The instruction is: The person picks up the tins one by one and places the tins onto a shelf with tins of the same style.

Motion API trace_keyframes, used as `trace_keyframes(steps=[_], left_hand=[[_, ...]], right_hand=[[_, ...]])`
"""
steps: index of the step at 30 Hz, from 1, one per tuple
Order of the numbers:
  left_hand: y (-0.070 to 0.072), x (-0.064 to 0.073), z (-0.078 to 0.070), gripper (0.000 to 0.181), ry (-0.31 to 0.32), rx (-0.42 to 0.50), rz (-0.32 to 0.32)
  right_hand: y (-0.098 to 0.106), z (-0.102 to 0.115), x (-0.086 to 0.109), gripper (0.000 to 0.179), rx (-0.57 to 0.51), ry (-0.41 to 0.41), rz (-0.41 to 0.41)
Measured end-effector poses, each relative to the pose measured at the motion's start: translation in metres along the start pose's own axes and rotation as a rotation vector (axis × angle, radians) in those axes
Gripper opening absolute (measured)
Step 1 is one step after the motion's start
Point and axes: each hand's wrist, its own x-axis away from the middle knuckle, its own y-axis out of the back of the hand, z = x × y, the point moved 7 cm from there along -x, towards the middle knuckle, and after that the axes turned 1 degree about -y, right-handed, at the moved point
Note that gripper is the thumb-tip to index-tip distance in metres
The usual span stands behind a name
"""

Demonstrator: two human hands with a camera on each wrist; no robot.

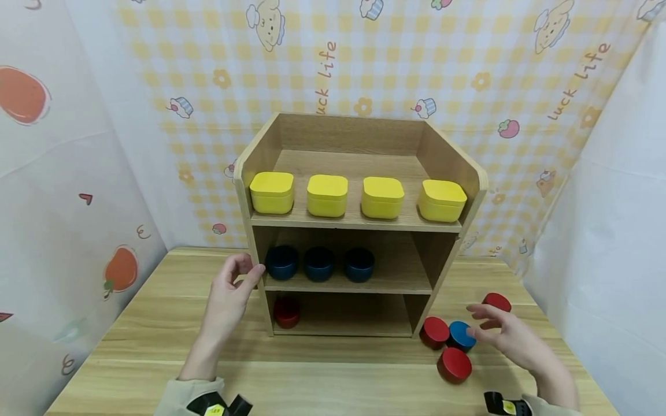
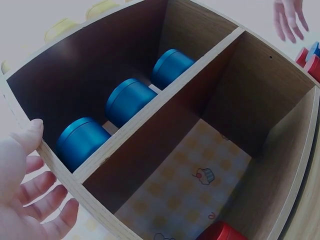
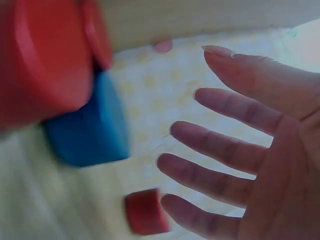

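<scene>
A wooden three-tier shelf [image 1: 340,226] stands on the table. My left hand [image 1: 231,294] is at its left side panel, the thumb tip on the front edge and the loosely bent fingers outside it. My right hand [image 1: 502,335] hovers with spread fingers beside a blue round tin [image 1: 461,336], holding nothing. Around that tin lie red round tins, one to its left [image 1: 435,333], one in front [image 1: 455,365] and one behind [image 1: 496,301]. In the right wrist view, a gap shows between the fingers [image 3: 220,145] and the blue tin [image 3: 95,130].
Several yellow square boxes [image 1: 327,196] line the top tier. Three dark blue tins [image 1: 318,264] stand in the middle tier, grouped towards the left. One red tin [image 1: 287,312] is at the left of the bottom tier. Patterned cloth [image 1: 364,75] hangs behind the table [image 1: 312,375].
</scene>
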Motion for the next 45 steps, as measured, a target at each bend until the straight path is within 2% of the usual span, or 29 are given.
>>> trace_keyframes(steps=[3,6,9,13,17,24,29,38,45], left_hand=[[0.0,0.0,0.0,0.028,-0.001,0.003,-0.001],[0.0,0.001,0.0,0.028,-0.004,0.001,-0.001],[0.0,0.001,0.0,0.028,-0.005,0.001,0.0],[0.0,0.001,0.0,0.028,-0.005,0.006,0.001],[-0.001,0.001,0.0,0.028,-0.008,0.009,0.004],[0.0,0.002,0.0,0.028,-0.004,0.008,-0.004],[0.0,0.001,0.0,0.029,-0.003,0.008,-0.004],[0.0,0.0,0.001,0.03,-0.011,0.002,0.023],[-0.001,0.001,-0.001,0.026,-0.034,0.036,0.042]], right_hand=[[-0.007,-0.019,-0.003,0.058,-0.106,-0.042,0.069],[-0.015,-0.032,-0.003,0.061,-0.193,-0.036,0.156],[-0.022,-0.043,-0.004,0.064,-0.237,-0.015,0.221],[-0.029,-0.053,-0.009,0.063,-0.227,0.03,0.244],[-0.032,-0.057,-0.014,0.059,-0.16,0.048,0.217],[-0.034,-0.053,-0.02,0.062,-0.062,-0.003,0.165],[-0.035,-0.049,-0.022,0.056,-0.041,0.005,0.129],[-0.026,-0.045,-0.021,0.059,-0.019,-0.049,0.089],[-0.011,-0.025,-0.015,0.064,0.001,-0.036,0.023]])
